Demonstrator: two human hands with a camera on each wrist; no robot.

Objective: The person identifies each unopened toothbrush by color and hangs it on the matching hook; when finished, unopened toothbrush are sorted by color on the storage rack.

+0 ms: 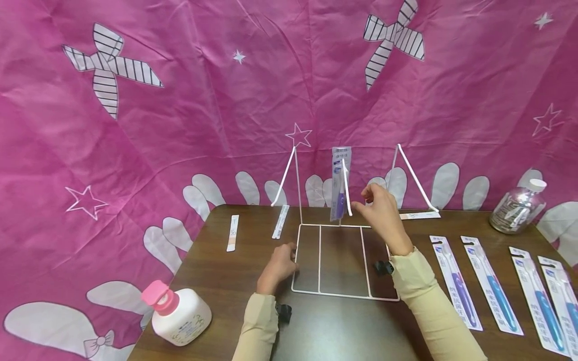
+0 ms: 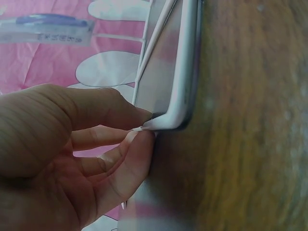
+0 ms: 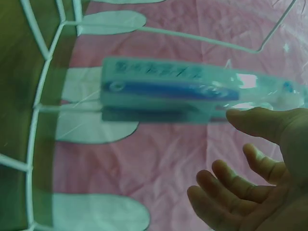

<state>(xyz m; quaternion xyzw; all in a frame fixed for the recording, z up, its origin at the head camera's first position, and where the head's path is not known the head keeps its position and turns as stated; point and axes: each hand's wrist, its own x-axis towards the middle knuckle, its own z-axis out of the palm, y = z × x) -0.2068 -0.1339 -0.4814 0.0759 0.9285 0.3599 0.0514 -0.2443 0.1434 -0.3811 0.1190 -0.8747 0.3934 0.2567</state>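
The white wire rack (image 1: 343,260) sits between both hands, left hand (image 1: 280,265) pressing curled fingers on its corner, right hand (image 1: 381,210) released beside the hanging toothbrush pack (image 1: 339,183), which might slip off if bumped.

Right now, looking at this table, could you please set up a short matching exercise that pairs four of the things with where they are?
Things:
1. white pump bottle with pink cap
2. clear glass jar with white lid
3. purple packaged toothbrush
4. left hand

Places:
A. hanging on the white wire rack
B. far right of the table
C. at the rack's left base corner
D. near left of the table

Pairs: 1-D, 2-B, 3-A, 4-C
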